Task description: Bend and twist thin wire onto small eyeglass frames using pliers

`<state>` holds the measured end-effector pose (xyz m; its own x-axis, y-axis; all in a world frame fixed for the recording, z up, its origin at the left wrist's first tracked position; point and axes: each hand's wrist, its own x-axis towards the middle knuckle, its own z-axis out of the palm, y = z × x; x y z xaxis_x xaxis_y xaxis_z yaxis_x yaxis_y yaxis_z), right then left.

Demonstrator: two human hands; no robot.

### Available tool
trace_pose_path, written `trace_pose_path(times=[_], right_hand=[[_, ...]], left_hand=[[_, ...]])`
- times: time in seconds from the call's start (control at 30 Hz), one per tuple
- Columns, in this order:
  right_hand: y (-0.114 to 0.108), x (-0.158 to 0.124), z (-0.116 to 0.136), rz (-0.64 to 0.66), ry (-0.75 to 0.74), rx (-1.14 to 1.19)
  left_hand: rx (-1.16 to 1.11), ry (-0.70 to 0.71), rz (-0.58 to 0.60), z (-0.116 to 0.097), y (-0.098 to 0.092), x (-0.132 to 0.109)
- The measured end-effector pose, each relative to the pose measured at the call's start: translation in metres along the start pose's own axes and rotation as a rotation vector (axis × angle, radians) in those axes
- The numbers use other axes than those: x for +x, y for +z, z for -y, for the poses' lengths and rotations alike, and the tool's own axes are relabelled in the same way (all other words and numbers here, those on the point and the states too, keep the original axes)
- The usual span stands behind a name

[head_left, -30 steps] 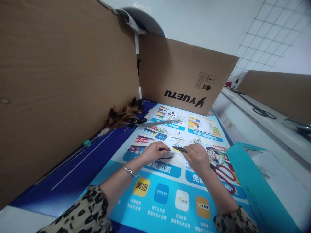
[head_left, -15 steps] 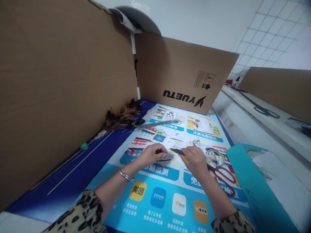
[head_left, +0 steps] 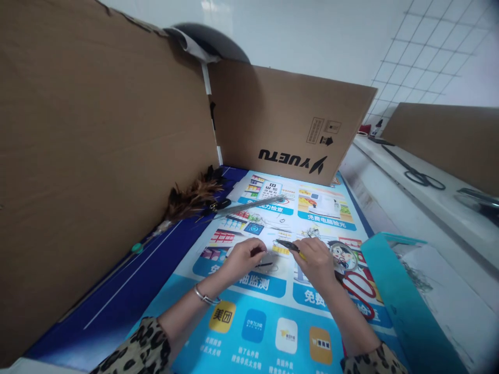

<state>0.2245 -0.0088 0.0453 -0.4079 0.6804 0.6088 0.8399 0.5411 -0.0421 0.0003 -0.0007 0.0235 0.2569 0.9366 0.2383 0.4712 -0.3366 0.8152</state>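
My left hand [head_left: 242, 257] rests on a printed blue poster [head_left: 268, 317] with its fingers pinched on a thin dark stick-like piece [head_left: 264, 265]. My right hand [head_left: 316, 259] is closed round small pliers with a yellow handle [head_left: 289, 246], their dark jaws pointing left toward the left hand. Small bits of fine wire [head_left: 312, 230] lie on the poster just beyond both hands. A metal bangle [head_left: 206, 297] sits on my left wrist.
Cardboard walls stand at the left [head_left: 97, 156] and back [head_left: 288, 124]. A feather duster [head_left: 187, 200] and long scissors [head_left: 249, 204] lie at the back left. Red-handled scissors [head_left: 360, 291] lie right of my right hand. A teal tray [head_left: 401, 301] stands at the right.
Both hands stay together over the poster, with the pliers' jaws shifting slightly. The view has drifted a little; nothing was picked up or let go.
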Motion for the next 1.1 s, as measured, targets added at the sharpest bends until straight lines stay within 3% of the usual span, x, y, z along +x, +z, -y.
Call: trace_pose_path(times=[0.27, 0.5, 0.8, 1.1], right_hand=[[-0.038, 0.052, -0.012, 0.094, 0.004, -0.1], [-0.048, 0.077, -0.022, 0.133, 0.042, -0.148], [-0.054, 0.082, -0.028, 0.126, 0.091, -0.157], [-0.045, 0.093, -0.03, 0.177, 0.032, -0.216]], left_hand=[[0.114, 0.146, 0.157, -0.028, -0.023, 0.053], [0.073, 0.193, 0.165, -0.037, -0.024, 0.088], [0.074, 0.235, 0.114, -0.048, -0.025, 0.103], [0.065, 0.184, 0.085, -0.03, -0.026, 0.11]])
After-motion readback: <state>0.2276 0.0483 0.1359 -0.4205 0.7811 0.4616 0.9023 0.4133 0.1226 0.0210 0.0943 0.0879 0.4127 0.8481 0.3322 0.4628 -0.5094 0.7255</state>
